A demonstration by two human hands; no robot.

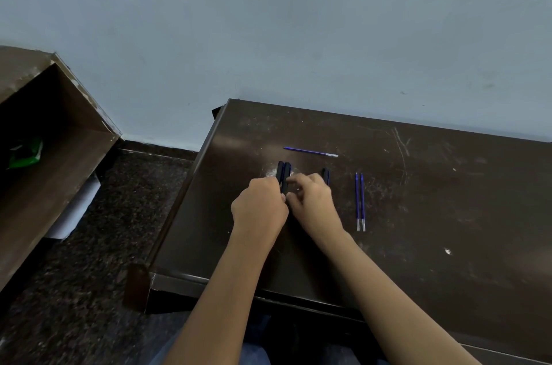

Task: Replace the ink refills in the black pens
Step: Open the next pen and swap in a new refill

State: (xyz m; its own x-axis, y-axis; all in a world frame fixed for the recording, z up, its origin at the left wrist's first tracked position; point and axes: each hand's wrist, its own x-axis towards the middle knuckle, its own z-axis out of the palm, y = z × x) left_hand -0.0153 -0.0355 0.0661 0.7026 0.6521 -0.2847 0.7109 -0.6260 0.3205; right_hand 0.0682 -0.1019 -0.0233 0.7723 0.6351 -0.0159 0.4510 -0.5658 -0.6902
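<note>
Two black pens (pixel 283 172) lie side by side on the dark table (pixel 418 215), pointing away from me. My left hand (pixel 259 206) and my right hand (pixel 313 200) meet over their near ends, fingers curled on the pens; the exact grip is hidden. Another black pen (pixel 326 175) peeks out behind my right hand. Two blue refills (pixel 360 201) rest parallel to the right of my hands. One more blue refill (pixel 310 151) lies crosswise beyond the pens.
The table's left edge (pixel 191 185) drops to a speckled dark floor (pixel 89 245). A brown open shelf unit (pixel 44 140) with a green packet (pixel 25 154) stands at the left. A pale blue wall (pixel 298 36) rises behind the table.
</note>
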